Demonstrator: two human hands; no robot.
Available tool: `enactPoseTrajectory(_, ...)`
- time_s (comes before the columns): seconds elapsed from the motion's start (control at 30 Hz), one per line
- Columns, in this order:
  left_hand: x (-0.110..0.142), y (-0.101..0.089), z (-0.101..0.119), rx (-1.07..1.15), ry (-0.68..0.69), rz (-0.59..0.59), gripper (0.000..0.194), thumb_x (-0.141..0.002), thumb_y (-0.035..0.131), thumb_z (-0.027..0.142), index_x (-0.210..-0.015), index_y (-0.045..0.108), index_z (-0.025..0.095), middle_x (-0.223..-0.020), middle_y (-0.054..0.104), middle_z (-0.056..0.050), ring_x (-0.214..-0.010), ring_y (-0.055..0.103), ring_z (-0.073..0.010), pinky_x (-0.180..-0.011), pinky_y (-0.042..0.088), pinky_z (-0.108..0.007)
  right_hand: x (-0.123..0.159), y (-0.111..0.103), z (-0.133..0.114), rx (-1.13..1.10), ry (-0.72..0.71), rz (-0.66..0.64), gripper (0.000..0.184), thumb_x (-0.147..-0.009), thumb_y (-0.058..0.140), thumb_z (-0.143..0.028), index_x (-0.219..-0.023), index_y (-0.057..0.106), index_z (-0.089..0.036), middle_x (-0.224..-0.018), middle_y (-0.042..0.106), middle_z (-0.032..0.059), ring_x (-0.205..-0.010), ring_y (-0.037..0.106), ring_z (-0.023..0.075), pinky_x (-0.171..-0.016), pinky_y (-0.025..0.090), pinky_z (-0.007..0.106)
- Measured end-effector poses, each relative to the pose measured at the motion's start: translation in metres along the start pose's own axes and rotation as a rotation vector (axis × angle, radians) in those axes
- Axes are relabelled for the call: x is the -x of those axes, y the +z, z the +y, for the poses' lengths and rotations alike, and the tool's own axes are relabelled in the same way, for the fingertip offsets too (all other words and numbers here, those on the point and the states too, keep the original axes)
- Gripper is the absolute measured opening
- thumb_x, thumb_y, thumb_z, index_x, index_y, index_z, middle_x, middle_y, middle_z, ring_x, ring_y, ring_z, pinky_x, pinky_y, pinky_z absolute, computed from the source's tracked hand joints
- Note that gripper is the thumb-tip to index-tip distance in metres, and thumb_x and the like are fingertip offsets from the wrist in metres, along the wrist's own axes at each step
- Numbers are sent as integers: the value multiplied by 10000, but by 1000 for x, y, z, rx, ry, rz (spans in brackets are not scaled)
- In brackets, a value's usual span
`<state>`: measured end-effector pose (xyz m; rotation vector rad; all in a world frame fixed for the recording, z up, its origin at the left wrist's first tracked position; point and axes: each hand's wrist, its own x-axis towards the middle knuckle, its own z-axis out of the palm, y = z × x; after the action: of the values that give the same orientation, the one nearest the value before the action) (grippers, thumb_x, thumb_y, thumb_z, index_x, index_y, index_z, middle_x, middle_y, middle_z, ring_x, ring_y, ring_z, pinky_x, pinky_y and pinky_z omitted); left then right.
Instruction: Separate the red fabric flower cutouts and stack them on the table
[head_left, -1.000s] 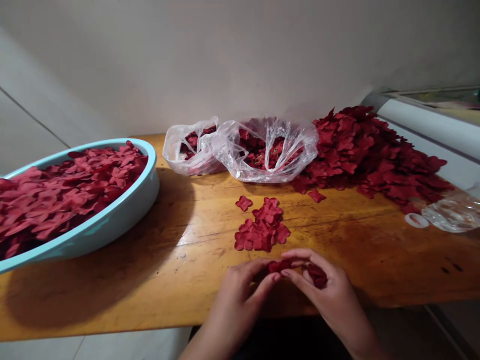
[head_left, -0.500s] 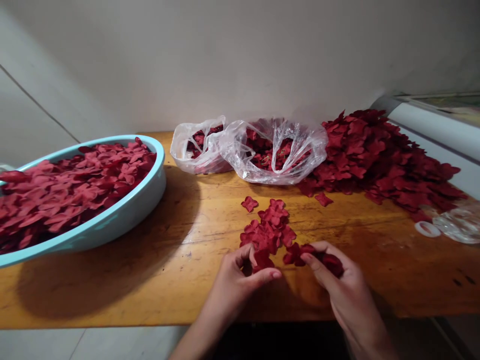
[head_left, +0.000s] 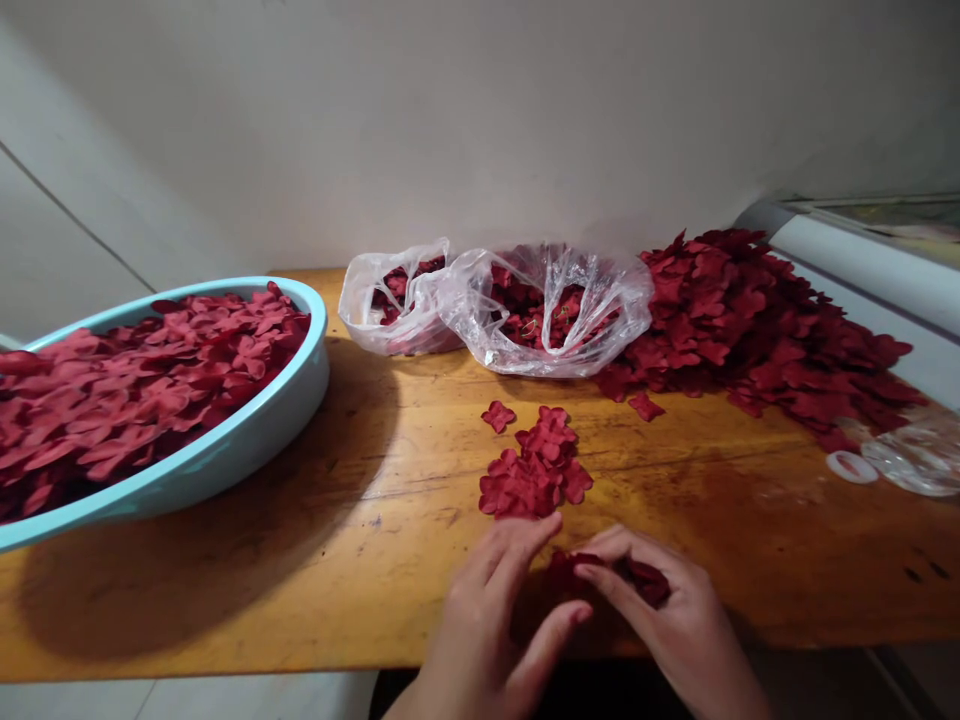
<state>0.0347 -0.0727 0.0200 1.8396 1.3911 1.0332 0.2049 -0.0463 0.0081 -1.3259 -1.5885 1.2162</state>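
Observation:
Low over the front of the wooden table, my right hand (head_left: 660, 605) pinches several dark red fabric flower petals (head_left: 649, 582) between thumb and fingers. Beside it on the left is my left hand (head_left: 499, 600), thumb apart from the outstretched fingers, with nothing visible in its grasp. Its fingertips are at the near edge of a small heap of red four-lobed petals (head_left: 532, 470), and hide part of it. One single petal (head_left: 498, 416) lies just behind that heap.
A light blue basin (head_left: 300, 400) full of red petals stands at the left. Two clear plastic bags (head_left: 544, 360), (head_left: 360, 310) with red pieces sit at the back. A large petal pile (head_left: 750, 320) is at right, near a white ring (head_left: 853, 467) and clear plastic (head_left: 919, 455).
My left hand has let go of the red petal it held, and its fingers have straightened. My right hand has come slightly nearer to me and left, still gripping its petals.

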Motion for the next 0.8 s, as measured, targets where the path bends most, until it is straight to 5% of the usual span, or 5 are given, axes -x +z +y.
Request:
enactPoseTrajectory(0.1, 0, 1, 0, 198, -161, 14, 108, -784, 634, 268, -853, 680, 199, -808, 718, -56, -724, 647, -174, -686, 504, -272, 5, 3, -2, -11, -16, -84, 156, -818, 598, -369, -748, 655, -242, -762, 656, -8, -752, 622, 148, -657, 473, 194)
enactPoseTrajectory(0.27, -7, -2, -6, 419, -409, 39, 201, -685, 683, 267, -552, 580, 158, -552, 599, 2, -539, 522, -116, -538, 399, -216, 10, 3, 2, -52, 151, -82, 230, -782, 613, -446, -890, 658, -248, -837, 667, 11, -746, 609, 166, -597, 466, 213)
enactPoseTrajectory(0.43, -12, 0, -9, 651, -553, -40, 315, -612, 715, 307, -529, 450, 159, -527, 474, 43, -513, 399, -79, -503, 315, -190, 9, 7, 3, -181, 193, -148, 240, -731, 671, -448, -840, 636, -237, -761, 624, -5, -751, 583, 162, -636, 459, 217)
enactPoseTrajectory(0.63, -14, 4, -17, 829, -507, -46, 462, -562, 781, 380, -546, 369, 170, -551, 444, 59, -529, 380, -68, -514, 318, -179, 0, 9, 4, -297, 204, -156, 192, -793, 629, -405, -765, 602, -216, -736, 603, -21, -721, 557, 126, -660, 440, 198)
enactPoseTrajectory(0.8, -15, -3, -13, 648, -398, -49, 166, -765, 638, 314, -832, 615, 164, -808, 629, -19, -756, 562, -131, -698, 428, -231, -4, 10, 6, -216, 193, -114, 239, -781, 637, -418, -718, 580, -195, -686, 573, -24, -665, 536, 119, -616, 421, 201)
